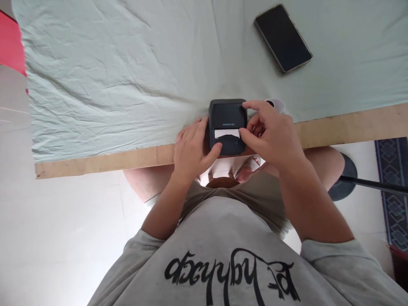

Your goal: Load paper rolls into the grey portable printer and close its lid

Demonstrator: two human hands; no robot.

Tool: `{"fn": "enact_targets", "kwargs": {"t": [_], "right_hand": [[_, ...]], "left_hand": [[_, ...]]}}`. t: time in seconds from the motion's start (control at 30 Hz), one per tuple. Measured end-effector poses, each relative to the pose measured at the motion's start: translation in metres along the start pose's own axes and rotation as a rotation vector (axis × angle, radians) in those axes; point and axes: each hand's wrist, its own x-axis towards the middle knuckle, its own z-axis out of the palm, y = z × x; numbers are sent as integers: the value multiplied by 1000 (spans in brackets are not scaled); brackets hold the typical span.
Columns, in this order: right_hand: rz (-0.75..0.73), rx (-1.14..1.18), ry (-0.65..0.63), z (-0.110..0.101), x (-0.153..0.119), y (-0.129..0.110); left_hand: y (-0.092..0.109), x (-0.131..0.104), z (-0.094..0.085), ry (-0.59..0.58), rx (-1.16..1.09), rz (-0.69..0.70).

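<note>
A small black label printer [228, 114] sits at the table's near edge. From its front slot a white paper strip [227, 133] sticks out. My left hand [193, 151] holds the printer's left side, fingers along the side and thumb on the front corner. My right hand [270, 131] is at the opposite side: the index fingertip touches the upper right corner and the thumb tip lies at the strip's right end. Its other fingers are curled. A white round object with a dark centre [278, 105], perhaps a roll, is partly hidden behind my right hand.
A dark phone [283, 38] in a case lies at the back right on the pale green cloth [127, 72]. The table's bare wooden edge [105, 161] runs along the front, above my legs. A black round base with a pole [347, 176] stands on the floor at right.
</note>
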Motion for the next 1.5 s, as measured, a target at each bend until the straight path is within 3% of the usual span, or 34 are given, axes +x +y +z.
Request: {"fn": "enact_targets", "kwargs": {"t": [0.23,0.43,0.6,0.67,0.83,1.07,1.2,1.33,1.43,1.5], "right_hand": [[-65,0,56,-7,4,2],[20,45,51,-14,13,-13],[-42,104,164,-8,22,-20],[-62,-54,91,-5,27,-22],[-35,-626,-291,-3,44,-35],[-72,-726,-428,-3,61,-40],[-74,-640,-405,-5,63,-38],[-110,-473,-308,-26,57,-43],[-102,-15,-115,-44,46,-30],[-24,303,63,-49,37,-4]], "left_hand": [[-2,-1,0,8,-5,26],[-3,-1,1,18,-4,25],[-4,-2,2,22,-2,28],[-4,-2,2,24,3,38],[-4,-2,3,33,-2,32],[-3,-1,1,21,-17,39],[-4,-2,0,22,-49,63],[-4,-2,-1,30,-64,59],[-3,-2,-1,37,-57,62],[-3,-2,-1,32,-53,62]]}}
